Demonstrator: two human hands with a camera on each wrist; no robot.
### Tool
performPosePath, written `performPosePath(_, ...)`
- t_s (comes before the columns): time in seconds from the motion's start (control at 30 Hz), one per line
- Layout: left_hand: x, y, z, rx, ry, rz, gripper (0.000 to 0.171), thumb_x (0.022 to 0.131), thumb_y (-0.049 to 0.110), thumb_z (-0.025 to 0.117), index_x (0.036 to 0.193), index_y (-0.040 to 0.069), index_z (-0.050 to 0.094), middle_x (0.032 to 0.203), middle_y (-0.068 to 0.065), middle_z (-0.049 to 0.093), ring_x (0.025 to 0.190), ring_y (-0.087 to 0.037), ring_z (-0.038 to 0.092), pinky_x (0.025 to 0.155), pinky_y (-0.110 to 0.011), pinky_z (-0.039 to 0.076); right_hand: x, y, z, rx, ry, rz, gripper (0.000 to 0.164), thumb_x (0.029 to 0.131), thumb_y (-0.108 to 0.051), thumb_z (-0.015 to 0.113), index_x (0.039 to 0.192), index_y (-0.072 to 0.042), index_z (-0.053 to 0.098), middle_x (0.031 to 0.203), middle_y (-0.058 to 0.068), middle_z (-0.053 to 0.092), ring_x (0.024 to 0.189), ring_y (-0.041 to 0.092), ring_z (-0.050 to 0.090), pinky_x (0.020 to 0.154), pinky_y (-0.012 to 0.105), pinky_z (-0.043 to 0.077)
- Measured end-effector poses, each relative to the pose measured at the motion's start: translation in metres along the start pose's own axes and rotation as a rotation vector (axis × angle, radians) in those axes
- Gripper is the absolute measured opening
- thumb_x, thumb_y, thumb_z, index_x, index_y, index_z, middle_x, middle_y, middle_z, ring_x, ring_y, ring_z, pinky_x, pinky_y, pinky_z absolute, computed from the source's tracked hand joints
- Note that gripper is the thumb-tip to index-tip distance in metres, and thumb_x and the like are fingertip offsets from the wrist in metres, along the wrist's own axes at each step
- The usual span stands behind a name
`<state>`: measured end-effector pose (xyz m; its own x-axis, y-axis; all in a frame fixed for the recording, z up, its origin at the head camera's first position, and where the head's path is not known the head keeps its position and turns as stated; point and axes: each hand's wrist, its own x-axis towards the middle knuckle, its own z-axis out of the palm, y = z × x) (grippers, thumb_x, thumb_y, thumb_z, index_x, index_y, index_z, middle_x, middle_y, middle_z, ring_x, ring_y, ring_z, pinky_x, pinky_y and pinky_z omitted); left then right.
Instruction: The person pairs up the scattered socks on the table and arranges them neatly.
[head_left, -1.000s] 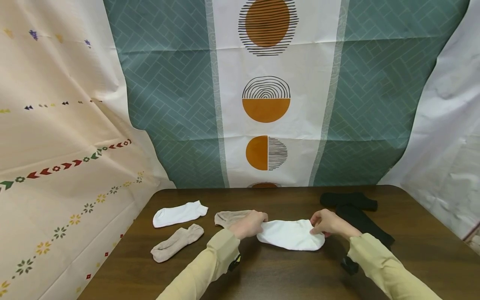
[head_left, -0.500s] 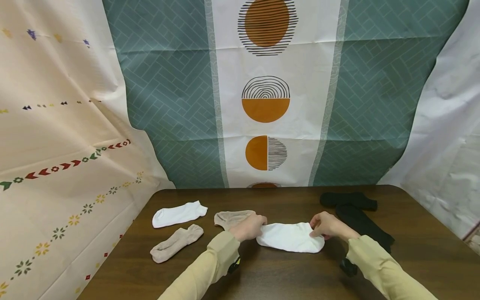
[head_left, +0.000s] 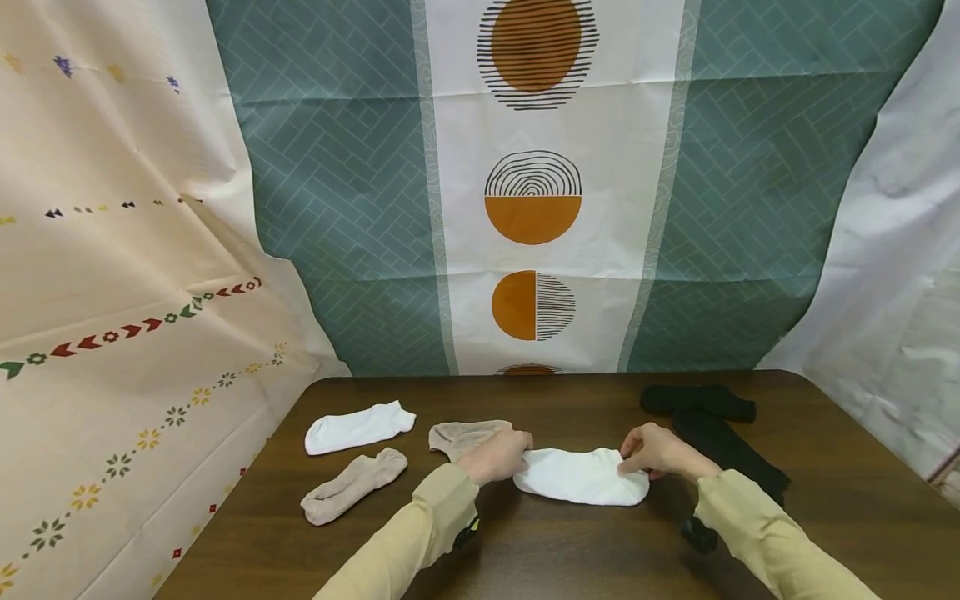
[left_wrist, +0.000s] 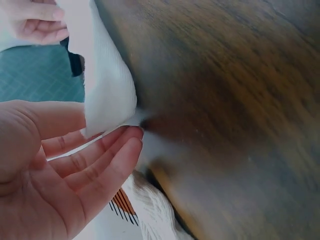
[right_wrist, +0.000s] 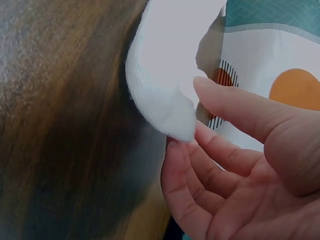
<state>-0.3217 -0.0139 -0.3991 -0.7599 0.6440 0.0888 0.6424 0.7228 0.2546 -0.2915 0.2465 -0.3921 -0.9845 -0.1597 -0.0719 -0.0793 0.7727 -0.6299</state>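
Patterned cloth (head_left: 345, 208) hangs behind the far edge of the wooden tabletop (head_left: 555, 558). Near its middle, left hand (head_left: 495, 454) and right hand (head_left: 660, 450) pinch opposite ends of a white sock (head_left: 581, 477) between thumb and fingers; open wood stretches in front.

1 white sock (head_left: 581, 477), flattened, extended sideways between left hand (head_left: 497, 455) and right hand (head_left: 654, 450), over brown table (head_left: 562, 558).

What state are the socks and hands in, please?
Nearer white sock: held at both ends
Left hand: pinching one end
Right hand: pinching the other
Farther white sock: lying flat
Front beige sock: lying wrinkled
Rear beige sock: partly hidden
Front black sock: partly hidden
Rear black sock: lying unheld
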Motion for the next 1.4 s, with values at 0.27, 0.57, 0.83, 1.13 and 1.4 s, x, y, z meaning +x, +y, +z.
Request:
performPosePath(0.27,-0.006,0.000,-0.009,0.017,0.040,0.009,0.010,0.078,0.005,0.066,0.074,0.005,0.057,0.063,0.004,0.049,0.056,-0.007,0.043,0.053,-0.020,0.037,0.001,0.000,-0.003,0.032,0.001,0.005,0.019,0.071,-0.013,0.076,0.079,-0.003,0.062,0.068,0.003,0.054,0.058,0.016,0.052,0.053,0.031,0.047)
performPosePath(0.57,-0.016,-0.005,-0.013,0.031,0.050,-0.005,0.010,0.080,0.008,0.065,0.075,0.006,0.056,0.063,0.005,0.046,0.056,-0.007,0.043,0.053,-0.020,0.037,0.002,-0.014,-0.001,0.045,0.034,0.013,0.017,0.073,-0.012,0.074,0.079,-0.003,0.061,0.062,0.005,0.052,0.054,0.016,0.049,0.050,0.030,0.045)
performPosePath(0.83,-0.028,-0.016,-0.023,0.005,0.074,-0.057,0.017,0.081,0.011,0.064,0.069,0.010,0.051,0.062,0.006,0.044,0.054,-0.007,0.042,0.053,-0.022,0.037,0.006,-0.023,0.002,0.065,0.035,-0.005,0.017,0.074,-0.013,0.074,0.079,-0.003,0.062,0.066,0.005,0.055,0.058,0.018,0.051,0.053,0.033,0.047)
performPosePath(1.13,-0.045,-0.036,-0.034,-0.026,0.130,-0.106,0.010,0.083,0.010,0.062,0.077,0.006,0.055,0.066,0.001,0.050,0.056,-0.011,0.045,0.051,-0.026,0.039,0.013,-0.034,0.008,0.121,0.054,-0.089,0.013,0.077,-0.009,0.070,0.082,0.000,0.062,0.070,0.003,0.056,0.064,0.022,0.053,0.056,0.039,0.048)
performPosePath(1.4,-0.066,-0.059,-0.051,-0.066,0.217,-0.155,0.004,0.085,0.007,0.059,0.084,0.003,0.058,0.067,0.001,0.052,0.051,-0.010,0.044,0.046,-0.026,0.039,0.019,-0.052,0.015,0.164,0.069,-0.138,0.012,0.078,-0.009,0.069,0.083,0.000,0.062,0.070,0.004,0.057,0.064,0.025,0.055,0.058,0.040,0.048)
